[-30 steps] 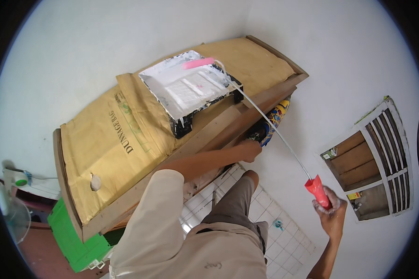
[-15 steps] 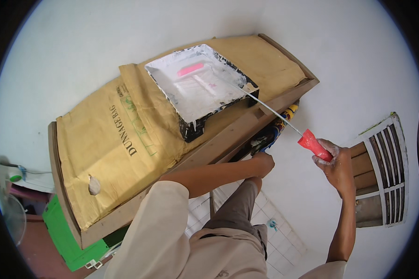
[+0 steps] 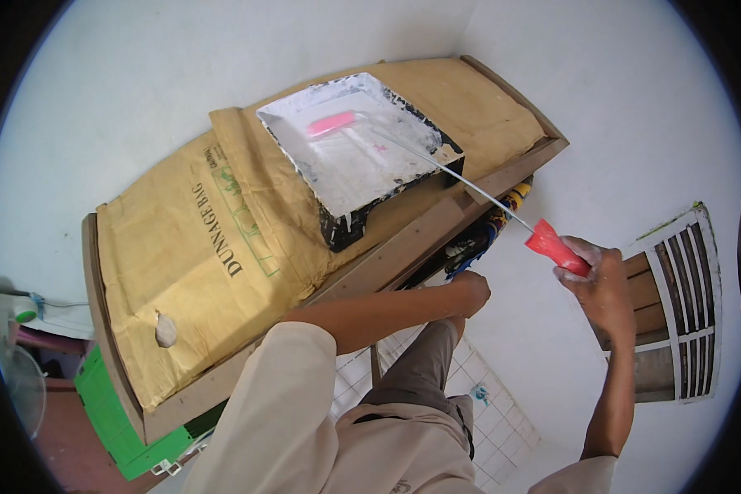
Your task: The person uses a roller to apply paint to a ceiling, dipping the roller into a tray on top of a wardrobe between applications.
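Your R hand (image 3: pixel 606 284) grips red handle (image 3: pixel 553 246); rod (image 3: pixel 477 190) runs fwd-L to pink roller (image 3: pixel 332 124); L hand (image 3: pixel 472 294) edge-on, can't tell grip.

Before a wall (image 3: pixel 181 74), a wooden stand (image 3: pixel 420 237); on it, a paper covering (image 3: pixel 169 247). On the covering, a paint tray (image 3: pixel 366 177); in the tray, a roller head (image 3: pixel 331 124). Rightward across the stand's near edge, a rod (image 3: pixel 486 196) to a handle (image 3: pixel 547 241) in the right hand (image 3: pixel 605 284). Left of the handle, the left hand (image 3: pixel 472 294). Right, behind the right hand, a window (image 3: pixel 676 313). Lower left, beside the stand, a crate (image 3: pixel 123 420).
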A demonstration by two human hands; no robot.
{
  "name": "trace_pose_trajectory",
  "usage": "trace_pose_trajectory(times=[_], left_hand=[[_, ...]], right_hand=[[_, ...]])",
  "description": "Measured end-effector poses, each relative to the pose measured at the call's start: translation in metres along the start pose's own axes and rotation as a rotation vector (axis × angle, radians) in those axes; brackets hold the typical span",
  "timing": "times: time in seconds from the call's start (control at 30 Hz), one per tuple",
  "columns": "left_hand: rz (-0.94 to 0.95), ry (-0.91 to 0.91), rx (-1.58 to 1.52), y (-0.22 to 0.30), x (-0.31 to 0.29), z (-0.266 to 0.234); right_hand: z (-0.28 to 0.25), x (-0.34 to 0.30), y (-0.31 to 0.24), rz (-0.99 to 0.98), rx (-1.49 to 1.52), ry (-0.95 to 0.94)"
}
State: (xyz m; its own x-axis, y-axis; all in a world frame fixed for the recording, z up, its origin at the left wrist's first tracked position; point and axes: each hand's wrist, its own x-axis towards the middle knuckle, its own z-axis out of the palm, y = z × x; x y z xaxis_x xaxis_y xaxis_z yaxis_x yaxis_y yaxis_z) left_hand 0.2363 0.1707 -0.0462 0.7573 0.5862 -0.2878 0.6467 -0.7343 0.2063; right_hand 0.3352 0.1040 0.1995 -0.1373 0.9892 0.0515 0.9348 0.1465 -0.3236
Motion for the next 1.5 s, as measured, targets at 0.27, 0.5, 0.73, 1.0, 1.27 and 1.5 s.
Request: trace_pose_trajectory(times=[0.27,0.5,0.73,1.0,1.27,1.5], left_hand=[[0.086,0.084,-0.046,-0.004,-0.005,0.002],[0.090,0.061,-0.011,-0.007,-0.007,0.000],[0.091,0.047,-0.024,-0.004,-0.010,-0.004],[-0.007,0.043,-0.046,-0.006,0.006,0.014],[-0.005,-0.016,0.010,0.003,0.003,0.005],[0.046,-0.050,0.018,0.000,-0.012,-0.009]], right_hand=[[-0.017,-0.048,0.039,0.084,0.128,0.110],[-0.001,-0.041,0.033,0.067,0.127,0.092],[0.007,-0.017,0.020,-0.025,0.100,0.077],[0.000,-0.035,0.027,-0.071,0.016,0.090],[-0.009,-0.077,0.036,0.154,0.210,0.140],[0.002,-0.051,0.033,0.077,0.165,0.094]])
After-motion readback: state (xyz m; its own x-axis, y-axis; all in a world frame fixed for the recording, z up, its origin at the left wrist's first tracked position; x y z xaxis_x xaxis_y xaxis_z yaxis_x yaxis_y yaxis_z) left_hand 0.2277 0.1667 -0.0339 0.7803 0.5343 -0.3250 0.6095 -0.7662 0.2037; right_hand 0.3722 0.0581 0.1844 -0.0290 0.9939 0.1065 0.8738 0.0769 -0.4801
